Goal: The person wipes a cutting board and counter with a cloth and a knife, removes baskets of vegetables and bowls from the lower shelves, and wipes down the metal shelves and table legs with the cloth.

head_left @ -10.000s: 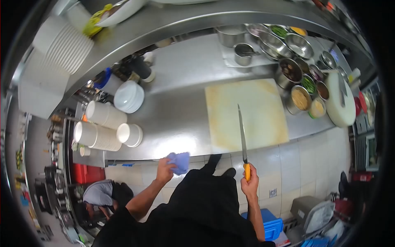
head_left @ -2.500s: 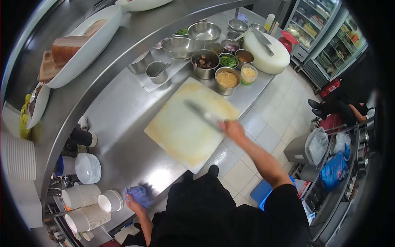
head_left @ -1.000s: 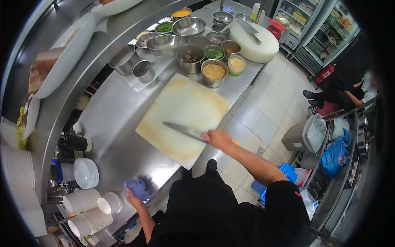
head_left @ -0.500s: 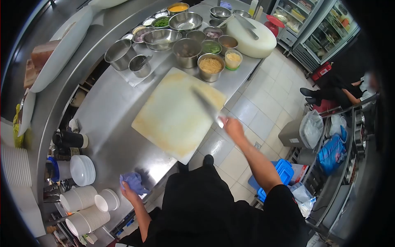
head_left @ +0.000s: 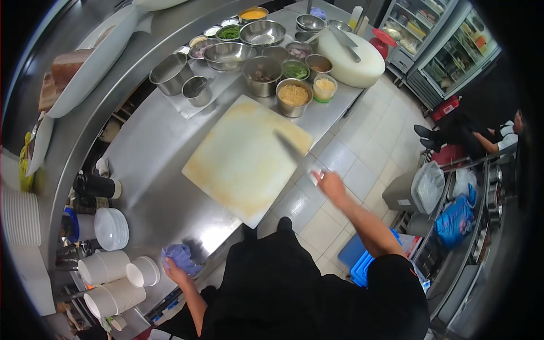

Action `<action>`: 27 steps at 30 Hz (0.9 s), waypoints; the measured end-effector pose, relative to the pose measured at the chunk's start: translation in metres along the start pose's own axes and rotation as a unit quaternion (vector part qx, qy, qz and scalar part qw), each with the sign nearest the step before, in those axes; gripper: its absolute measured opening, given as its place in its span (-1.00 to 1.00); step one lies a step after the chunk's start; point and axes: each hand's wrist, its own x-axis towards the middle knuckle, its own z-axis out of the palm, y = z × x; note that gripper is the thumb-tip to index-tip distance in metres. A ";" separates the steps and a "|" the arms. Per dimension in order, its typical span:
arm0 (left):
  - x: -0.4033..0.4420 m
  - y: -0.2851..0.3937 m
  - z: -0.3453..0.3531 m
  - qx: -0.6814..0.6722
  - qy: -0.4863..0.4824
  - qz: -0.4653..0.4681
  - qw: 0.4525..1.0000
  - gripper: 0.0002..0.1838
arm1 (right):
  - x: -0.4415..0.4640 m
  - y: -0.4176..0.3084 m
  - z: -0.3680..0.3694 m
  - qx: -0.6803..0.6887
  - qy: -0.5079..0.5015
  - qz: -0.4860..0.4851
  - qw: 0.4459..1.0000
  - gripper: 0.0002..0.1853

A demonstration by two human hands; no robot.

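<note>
My right hand is closed on a knife, held past the right edge of a pale cutting board. The blade is blurred by motion and its tip points up and left over the board; something small and whitish shows at my fingers. My left hand grips a crumpled purple cloth at the front edge of the steel table, beside stacked white bowls. Beyond the board stand a metal pot of yellow shreds and a pot of dark pieces.
A round white block bears another knife. Several metal bowls line the back. White plates and a black bottle stand left. A shelf curves above. At right a person sits near a bin.
My right hand has moved the knife from across the board toward its right edge, out beyond the table. My left hand still holds the cloth, with little movement.
</note>
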 end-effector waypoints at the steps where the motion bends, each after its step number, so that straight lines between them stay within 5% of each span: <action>1: -0.004 -0.001 0.000 -0.011 0.013 -0.007 1.000 -0.53 | -0.021 -0.005 0.015 -0.022 -0.051 -0.036 0.998 -0.45; 4: -0.012 -0.012 -0.005 -0.015 0.040 0.005 0.999 -0.54 | -0.064 -0.043 0.000 0.009 -0.109 -0.069 0.992 -0.46; 11: -0.036 -0.012 0.014 0.001 0.024 -0.004 1.000 -0.49 | 0.089 -0.036 -0.046 0.037 0.068 -0.023 0.997 -0.41; 17: -0.017 -0.012 0.020 -0.030 0.025 0.011 0.999 -0.50 | 0.026 -0.058 0.008 -0.055 -0.098 -0.186 0.976 -0.43; 24: -0.025 -0.008 0.016 -0.047 0.116 0.009 0.992 -0.57 | 0.157 -0.086 -0.028 -0.004 0.018 -0.159 0.987 -0.45; 27: -0.048 -0.020 -0.009 -0.030 0.144 0.058 0.987 -0.56 | 0.160 -0.074 -0.010 -0.069 -0.073 -0.266 0.959 -0.45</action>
